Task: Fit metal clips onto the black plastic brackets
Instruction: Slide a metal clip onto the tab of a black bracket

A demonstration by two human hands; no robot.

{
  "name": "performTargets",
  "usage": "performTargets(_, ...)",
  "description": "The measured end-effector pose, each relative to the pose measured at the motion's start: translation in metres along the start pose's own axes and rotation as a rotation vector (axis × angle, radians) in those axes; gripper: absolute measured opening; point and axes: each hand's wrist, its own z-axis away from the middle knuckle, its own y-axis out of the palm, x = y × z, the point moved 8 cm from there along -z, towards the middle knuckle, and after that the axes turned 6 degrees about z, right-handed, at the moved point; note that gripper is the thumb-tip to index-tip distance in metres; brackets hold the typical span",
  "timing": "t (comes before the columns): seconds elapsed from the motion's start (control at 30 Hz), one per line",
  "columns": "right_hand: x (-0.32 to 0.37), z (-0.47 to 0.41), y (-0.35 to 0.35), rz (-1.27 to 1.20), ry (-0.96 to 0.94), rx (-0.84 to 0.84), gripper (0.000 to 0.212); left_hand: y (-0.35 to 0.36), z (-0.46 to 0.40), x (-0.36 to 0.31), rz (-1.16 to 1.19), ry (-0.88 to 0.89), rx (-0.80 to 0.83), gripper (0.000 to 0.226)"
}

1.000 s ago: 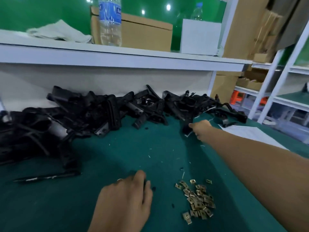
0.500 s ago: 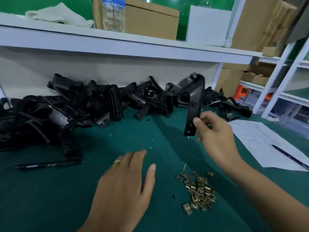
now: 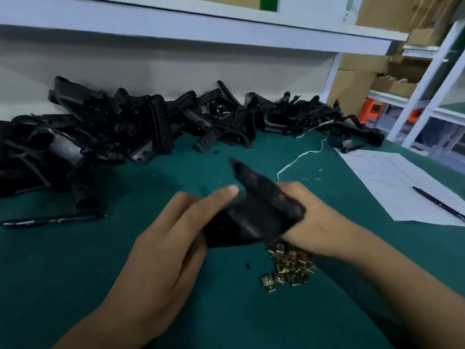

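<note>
A black plastic bracket (image 3: 261,210) is held low over the green table between both hands, blurred by motion, its narrow end pointing up and away. My right hand (image 3: 319,222) grips its right side from behind. My left hand (image 3: 176,238) closes on its lower left end, thumb on top. Just below the bracket lies a small pile of brass-coloured metal clips (image 3: 289,268). A long heap of black brackets (image 3: 156,127) runs along the back of the table.
A black pen (image 3: 52,219) lies at the left. A sheet of paper (image 3: 400,182) with another pen (image 3: 437,202) on it sits at the right. A white string (image 3: 302,157) trails from the heap. A white shelf (image 3: 201,28) overhangs the back.
My right hand has pulled a bracket out of the heap and brought it down and toward me. My left hand rose from the table and took hold of it.
</note>
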Motion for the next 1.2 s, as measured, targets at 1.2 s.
performTargets(1.2, -0.031, 0.006, -0.009, -0.176, 0.089, 0.042, 0.013, 0.019, -0.005, 0.031, -0.447, -0.173, 0.150, 0.061)
